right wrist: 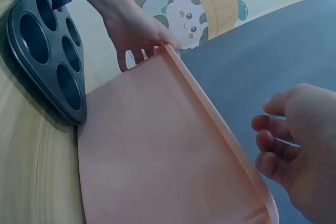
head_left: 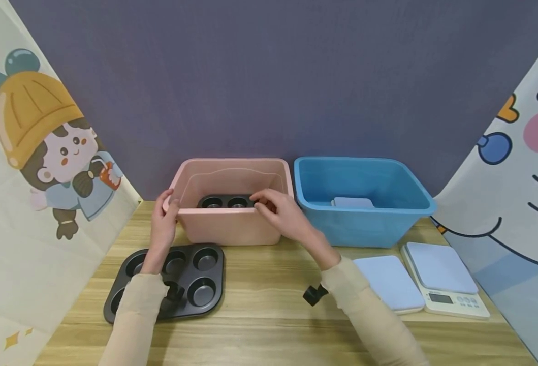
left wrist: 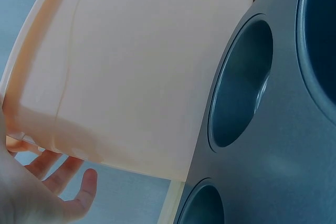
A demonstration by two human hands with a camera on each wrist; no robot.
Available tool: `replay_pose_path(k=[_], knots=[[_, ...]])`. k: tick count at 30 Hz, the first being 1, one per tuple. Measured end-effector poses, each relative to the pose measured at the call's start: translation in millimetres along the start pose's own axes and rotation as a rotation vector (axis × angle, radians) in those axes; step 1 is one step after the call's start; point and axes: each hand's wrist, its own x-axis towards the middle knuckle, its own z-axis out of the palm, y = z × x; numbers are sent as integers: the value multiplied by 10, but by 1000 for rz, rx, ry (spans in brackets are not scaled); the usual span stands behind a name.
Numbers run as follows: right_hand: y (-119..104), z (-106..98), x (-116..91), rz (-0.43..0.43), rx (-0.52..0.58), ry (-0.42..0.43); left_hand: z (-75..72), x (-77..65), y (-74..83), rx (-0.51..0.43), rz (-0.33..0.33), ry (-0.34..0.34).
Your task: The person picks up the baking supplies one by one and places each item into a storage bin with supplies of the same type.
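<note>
A pink plastic bin (head_left: 232, 226) stands at the back of the table. My left hand (head_left: 162, 223) grips its left front corner, thumb over the rim and fingers around the outside, as the right wrist view also shows. Above the bin's front rim, toward the right, hovers my right hand (head_left: 280, 211); in the right wrist view its fingers (right wrist: 273, 129) are loosely curled with nothing visible between them. Inside the bin lies a dark muffin pan (head_left: 225, 197), partly hidden by the front wall. Under my left forearm, a second muffin pan (head_left: 214, 274) lies on the table.
Right of the pink bin stands a blue bin (head_left: 360, 226) with a white flat-topped object (head_left: 353, 202) inside. On the table at right are a kitchen scale (head_left: 447, 274) with a display and a white flat object (head_left: 389, 279), partly behind my right sleeve. A dark wall rises behind the bins.
</note>
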Motion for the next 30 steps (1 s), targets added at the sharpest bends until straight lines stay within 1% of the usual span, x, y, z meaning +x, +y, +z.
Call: replay_pose_path(k=[8, 12, 17, 24, 30], knots=[[-46, 109, -126, -17, 5, -22, 4, 4, 22, 6, 10, 15], [-39, 210, -179, -23, 14, -49, 9, 14, 22, 9, 10, 16], [-16, 355, -242, -3, 28, -82, 14, 14, 20, -3, 2, 8], [2, 546, -316, 47, 68, -123, 17, -175, 359, -19, -39, -15], [30, 718, -380, 70, 95, -172, 14, -191, 385, -4, -41, -6]])
